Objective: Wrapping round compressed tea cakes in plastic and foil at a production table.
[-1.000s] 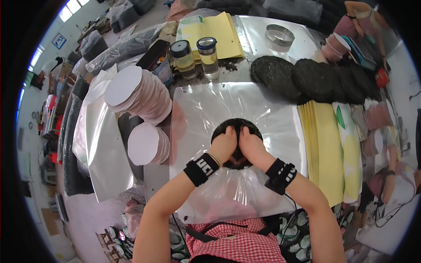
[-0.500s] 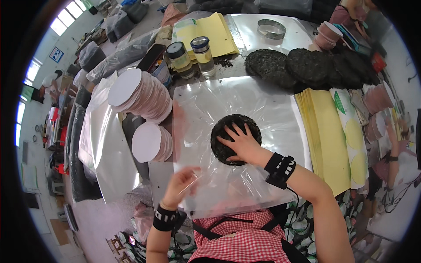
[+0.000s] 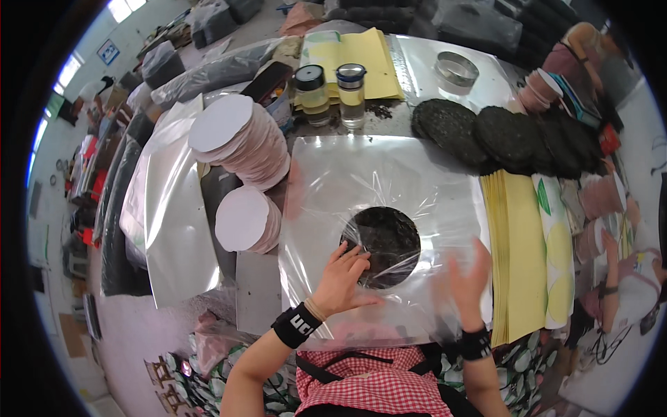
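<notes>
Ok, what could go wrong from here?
The left hand's fingers are at the near-left edge of the dark disc; pressing too hard there might dent or shift it.
The clear film is creased around the disc, so a crease might mark it.
Two jars stand just past the film's far edge; a careless reach could knock one over.

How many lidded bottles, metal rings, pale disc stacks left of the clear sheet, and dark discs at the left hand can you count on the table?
Lidded bottles: 2
Metal ring: 1
Pale disc stacks left of the clear sheet: 2
Dark disc at the left hand: 1
Total: 6
</notes>
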`<state>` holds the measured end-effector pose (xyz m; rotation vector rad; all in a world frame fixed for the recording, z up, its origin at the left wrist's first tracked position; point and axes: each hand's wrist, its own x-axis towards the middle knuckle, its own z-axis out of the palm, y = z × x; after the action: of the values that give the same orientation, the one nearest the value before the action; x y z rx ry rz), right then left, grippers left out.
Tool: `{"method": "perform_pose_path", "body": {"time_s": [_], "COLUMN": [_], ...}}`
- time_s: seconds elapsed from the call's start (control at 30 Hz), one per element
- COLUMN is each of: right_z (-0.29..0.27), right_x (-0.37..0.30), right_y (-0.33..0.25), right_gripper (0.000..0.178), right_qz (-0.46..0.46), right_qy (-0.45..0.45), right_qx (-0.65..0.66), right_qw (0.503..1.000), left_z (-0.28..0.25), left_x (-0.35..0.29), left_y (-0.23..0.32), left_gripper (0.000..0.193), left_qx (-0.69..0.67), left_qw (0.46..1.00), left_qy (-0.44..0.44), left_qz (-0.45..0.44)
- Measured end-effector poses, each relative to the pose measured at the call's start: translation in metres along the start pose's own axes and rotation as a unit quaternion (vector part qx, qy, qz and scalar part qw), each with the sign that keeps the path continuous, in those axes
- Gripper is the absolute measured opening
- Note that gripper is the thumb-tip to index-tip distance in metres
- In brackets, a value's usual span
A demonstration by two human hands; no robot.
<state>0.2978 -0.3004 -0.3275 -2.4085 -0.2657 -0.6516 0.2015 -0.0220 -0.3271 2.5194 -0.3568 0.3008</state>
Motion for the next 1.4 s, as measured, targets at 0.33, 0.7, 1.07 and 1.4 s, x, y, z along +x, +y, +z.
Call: {"method": "perform_pose_path", "body": {"time_s": [0.33, 0.7, 1.07, 1.4], "right_z": [-0.075, 0.001, -0.011, -0.014], "right_x": [0.047, -0.076, -0.069, -0.061], "right_y": [0.049, -0.152, -0.200, -0.119], "right_gripper": [0.030, 0.054, 0.032, 0.028], "right_qz": [0.232, -0.011, 0.182, 0.166], "right_qy": [0.018, -0.496, -0.486, -0.420], "right_qx": [0.457, 0.471, 0.514, 0.531], "right_qw": [0.859, 0.729, 0.683, 0.717], "left_z": [-0.005, -0.080, -0.096, -0.071], "left_x": [0.039, 0.058, 0.091, 0.056], "left_y": [0.009, -0.005, 0.022, -0.031], "left_gripper": [0.047, 0.009, 0.007, 0.010], "left_qx": [0.031, -0.832, -0.018, -0.436], "left_qw": [0.985, 0.405, 0.891, 0.829], "left_qy": [-0.075, 0.243, 0.453, 0.252], "left_qz": [-0.151, -0.290, -0.010, -0.242]}}
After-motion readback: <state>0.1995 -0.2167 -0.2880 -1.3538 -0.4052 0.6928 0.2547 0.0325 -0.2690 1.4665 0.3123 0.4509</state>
